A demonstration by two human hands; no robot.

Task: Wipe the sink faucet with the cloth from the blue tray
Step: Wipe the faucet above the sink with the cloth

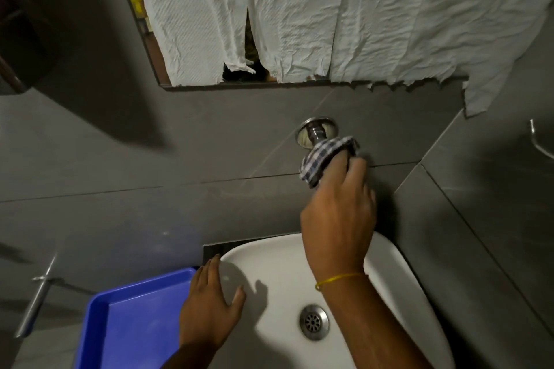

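A chrome faucet (314, 132) juts from the grey tiled wall above a white sink (389, 266). My right hand (338, 216) is raised over the basin and grips a blue-and-white checked cloth (325, 159), which is wrapped over the faucet's outer part and hides it; only the round wall flange and neck show. My left hand (209, 308) lies flat, fingers spread, on the sink's left rim. The blue tray (132, 320) sits just left of the sink and shows nothing inside.
A mirror (156, 48) above the faucet is covered with crumpled white paper sheets (329, 9). A metal handle (39, 299) sticks out at the left, a metal bracket (539, 141) at the right wall. The sink drain (314, 321) lies below my right wrist.
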